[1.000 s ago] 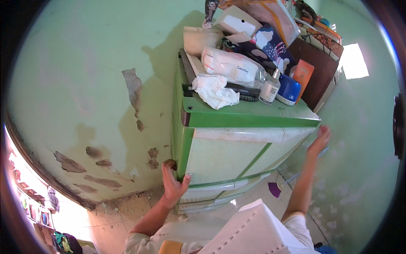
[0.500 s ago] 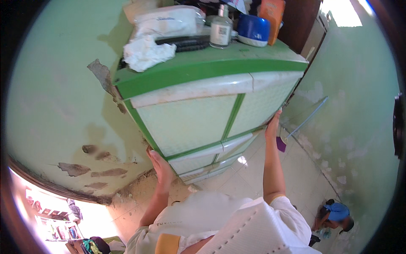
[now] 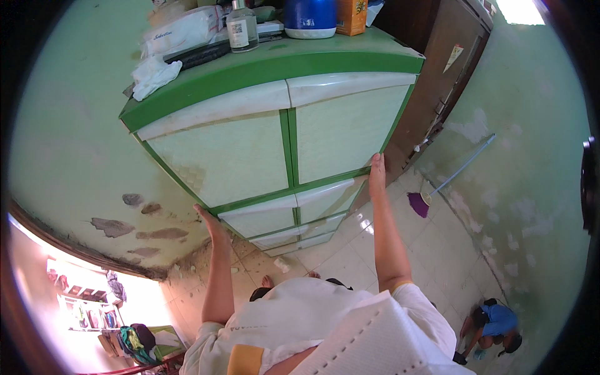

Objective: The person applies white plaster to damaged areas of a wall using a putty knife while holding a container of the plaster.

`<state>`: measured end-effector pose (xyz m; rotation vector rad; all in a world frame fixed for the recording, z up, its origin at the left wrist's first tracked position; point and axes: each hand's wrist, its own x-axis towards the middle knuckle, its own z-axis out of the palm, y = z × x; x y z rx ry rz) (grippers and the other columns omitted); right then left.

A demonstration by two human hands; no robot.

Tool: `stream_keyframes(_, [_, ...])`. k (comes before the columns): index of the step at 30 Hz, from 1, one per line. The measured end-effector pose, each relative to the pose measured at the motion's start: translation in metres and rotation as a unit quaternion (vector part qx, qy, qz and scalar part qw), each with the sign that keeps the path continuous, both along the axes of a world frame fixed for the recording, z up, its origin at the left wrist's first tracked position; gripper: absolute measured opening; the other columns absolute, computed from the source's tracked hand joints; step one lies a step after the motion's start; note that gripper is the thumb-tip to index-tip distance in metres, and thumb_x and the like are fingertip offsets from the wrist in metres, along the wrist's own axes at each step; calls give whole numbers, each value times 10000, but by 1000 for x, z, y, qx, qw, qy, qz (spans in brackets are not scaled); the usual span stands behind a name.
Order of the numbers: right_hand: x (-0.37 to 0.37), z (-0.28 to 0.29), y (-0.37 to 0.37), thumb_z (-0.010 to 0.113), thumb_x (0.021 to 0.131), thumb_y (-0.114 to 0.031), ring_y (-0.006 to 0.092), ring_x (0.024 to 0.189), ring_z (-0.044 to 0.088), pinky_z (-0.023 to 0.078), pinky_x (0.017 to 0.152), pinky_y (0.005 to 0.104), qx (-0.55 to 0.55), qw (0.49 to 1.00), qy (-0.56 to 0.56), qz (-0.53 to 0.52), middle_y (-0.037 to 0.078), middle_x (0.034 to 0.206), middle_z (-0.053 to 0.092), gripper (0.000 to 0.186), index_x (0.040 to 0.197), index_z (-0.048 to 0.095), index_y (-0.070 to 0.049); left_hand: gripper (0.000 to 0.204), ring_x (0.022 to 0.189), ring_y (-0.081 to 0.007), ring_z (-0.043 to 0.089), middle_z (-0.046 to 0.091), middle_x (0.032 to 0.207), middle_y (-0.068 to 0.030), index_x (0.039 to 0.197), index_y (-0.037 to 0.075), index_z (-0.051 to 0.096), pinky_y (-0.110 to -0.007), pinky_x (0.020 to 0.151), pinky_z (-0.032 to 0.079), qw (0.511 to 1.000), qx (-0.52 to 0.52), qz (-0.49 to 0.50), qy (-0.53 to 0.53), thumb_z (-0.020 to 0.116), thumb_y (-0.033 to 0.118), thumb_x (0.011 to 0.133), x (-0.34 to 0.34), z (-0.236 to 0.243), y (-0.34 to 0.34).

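My left hand point(image 3: 209, 219) is at the lower left side edge of the upper section of the green-and-pale drawer cabinet point(image 3: 350, 125), thumb showing and fingers partly hidden. My right hand point(image 3: 377, 172) presses against its right side, gripping the edge. On the cabinet top sit a glass bottle point(image 3: 243, 34), a blue jar point(image 3: 310, 22), an orange box point(image 3: 350, 15), a white wrapped pack point(image 3: 178, 37) and crumpled white cloth point(image 3: 153, 78).
A dark wooden door point(image 3: 431, 100) stands behind the cabinet. A purple broom point(image 3: 420, 203) leans at the right wall. Another person point(image 3: 497, 328) crouches at the lower right. A rack point(image 3: 90, 309) and piled clothes point(image 3: 137, 344) are at lower left, beyond tiled floor point(image 3: 412, 244).
The cabinet has shifted left and turned to face me more squarely, uncovering more of the dark door. My right hand has come onto its side; my left hand has moved left with it.
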<state>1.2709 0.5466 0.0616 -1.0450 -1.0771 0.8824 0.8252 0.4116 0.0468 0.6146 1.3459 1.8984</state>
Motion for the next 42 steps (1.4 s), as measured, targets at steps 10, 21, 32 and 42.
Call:
stream_keyframes(10, [-4, 14, -7, 381, 975, -617, 284, 1373, 344, 263, 1123, 360, -48, 999, 0, 24, 174, 1492, 365, 844, 1474, 267, 54, 864, 1471, -256, 124, 93, 1614, -111, 1552, 64, 59, -348, 1185, 100, 994, -12, 90, 55, 190, 686, 966, -12, -24, 20])
stream_keyframes(21, [12, 18, -4, 380, 987, -594, 268, 1382, 325, 234, 1137, 361, -36, 998, -15, 53, 155, 1510, 340, 819, 1479, 262, 48, 821, 1453, -247, 177, 155, 1602, -99, 1542, 29, 105, -328, 1177, 125, 995, -3, 96, 31, 198, 634, 996, 18, -3, 9])
stream_keyframes(32, [25, 27, 4, 351, 1001, -579, 237, 1411, 265, 192, 1147, 355, -18, 984, 22, 175, 102, 1568, 250, 796, 1508, 216, 20, 835, 1456, -237, 177, 160, 1606, -87, 1542, 28, 109, -311, 1176, 116, 990, 18, 135, 47, 189, 649, 989, 50, -13, -31])
stream_keyframes(42, [71, 11, 33, 373, 987, -595, 253, 1407, 274, 199, 1152, 373, -91, 982, 56, 158, 112, 1555, 273, 818, 1498, 237, 29, 820, 1472, -239, 137, 107, 1615, -111, 1535, 1, 60, -316, 1181, 100, 980, 50, 193, 19, 173, 615, 1004, 132, -17, -80])
